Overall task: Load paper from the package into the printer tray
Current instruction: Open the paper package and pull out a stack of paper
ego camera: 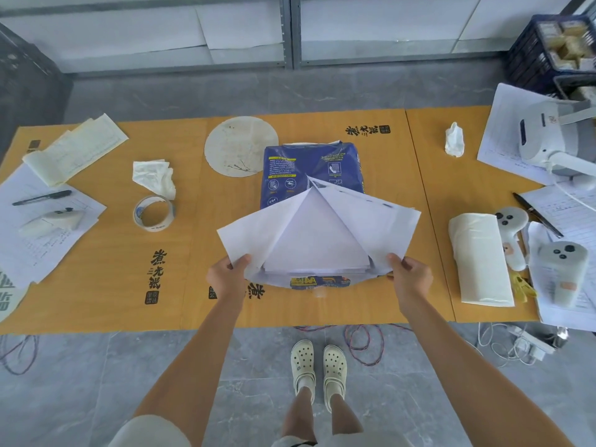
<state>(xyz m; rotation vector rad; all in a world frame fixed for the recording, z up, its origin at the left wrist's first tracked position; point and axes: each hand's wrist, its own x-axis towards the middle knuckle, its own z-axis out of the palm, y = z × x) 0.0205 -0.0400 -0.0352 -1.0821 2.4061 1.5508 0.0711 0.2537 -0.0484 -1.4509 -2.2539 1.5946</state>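
The person stood at a long orange table (pixel 96 285) with a blue package (pixel 309 162) of paper lying flat in the middle, its near end torn open. The left hand (pixel 225 272) had pinched the left wrapper flap (pixel 254 233) at its near corner, thumb on top and fingers curled underneath, and the right hand (pixel 409 275) had done the same with the right wrapper flap (pixel 371 221). Both flaps were peeled up and spread apart, so the white paper stack (pixel 316 250) sat exposed between the hands, still inside the wrapper. No printer or tray showed anywhere in view, so that part was clearly a way off.

Looked like the wrapper-opening step. To do it well, the flaps probably needed pulling outward and back evenly so the wrapper tore along the seam instead of ripping sideways into the sheets. Once it was open wide enough, letting go and sliding fingers under a chunk of the stack from the near edge seemed smarter than dragging sheets off the top, since loose sheets fan out and bend at the corners.

Other stuff on the table: a tape roll (pixel 154 213) and a crumpled tissue (pixel 154 177) to the left, a paper towel roll (pixel 480 259) to the right. All well apart from the package.
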